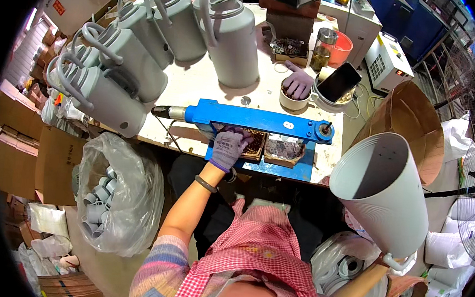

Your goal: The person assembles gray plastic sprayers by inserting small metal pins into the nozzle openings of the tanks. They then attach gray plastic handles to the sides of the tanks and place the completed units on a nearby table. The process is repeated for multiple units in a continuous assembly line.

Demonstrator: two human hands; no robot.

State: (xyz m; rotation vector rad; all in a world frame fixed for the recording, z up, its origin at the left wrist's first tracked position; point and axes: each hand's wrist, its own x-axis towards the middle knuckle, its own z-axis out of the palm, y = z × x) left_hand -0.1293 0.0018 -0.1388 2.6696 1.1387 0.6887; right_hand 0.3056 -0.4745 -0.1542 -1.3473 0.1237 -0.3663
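Note:
My left hand (228,149), in a thin grey-purple glove, reaches under the blue machine arm (251,119) to an open box of small brown parts (255,145). Its fingers are curled downward; whatever they pinch is hidden. Beside that box sits another box of small silvery parts (284,148). On the right, a large grey jug body (382,190) is held tilted, its wide open end facing up and to the left. My right hand (383,264) grips it at the lower end, by a light grey handle (400,264); most of the fingers are hidden.
Several grey jugs with loop handles (235,48) stand along the table's left and back. A lavender glove (297,82) lies on a small tub, near a phone (338,83). A plastic bag of grey parts (119,195) is at the left, a cardboard drum (406,125) at the right.

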